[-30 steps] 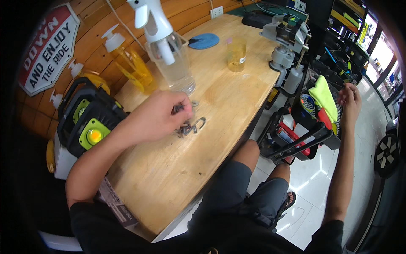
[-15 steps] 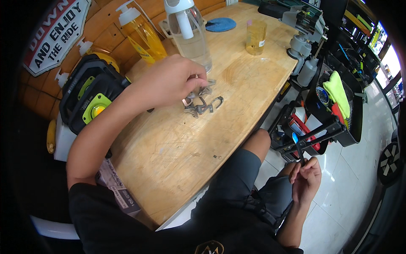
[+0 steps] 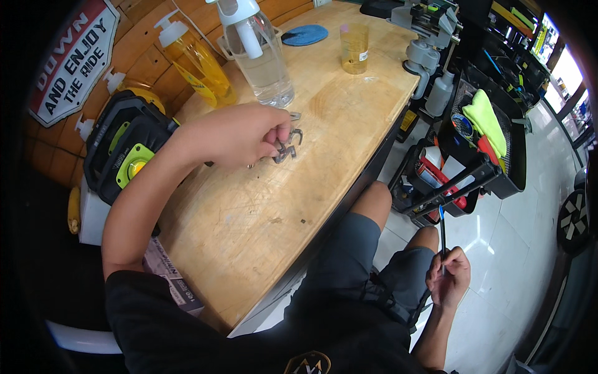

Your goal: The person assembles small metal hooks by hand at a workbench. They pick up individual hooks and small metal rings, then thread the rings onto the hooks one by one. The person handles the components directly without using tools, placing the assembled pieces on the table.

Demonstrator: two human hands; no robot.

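Over the wooden table, my left hand is closed, its fingertips pinched at a small pile of bent metal clips. A hooked clip sticks out beside the fingers, and another metal piece lies just beyond the knuckles. What sits between the fingertips is partly hidden by the hand. Low on the right, beyond the table edge and above my leg, my right hand is closed round a slim dark stick with a blue tip. It points upward, nearly vertical.
A clear water bottle, a yellow pump bottle and a yellow cup stand at the back, near a blue round pad. A black-and-green work light and glove box are left. A tool cart stands right.
My left hand has shifted from the far side of the clips to their near left side, and the clips sit closer together. The stick in my right hand has swung more upright.
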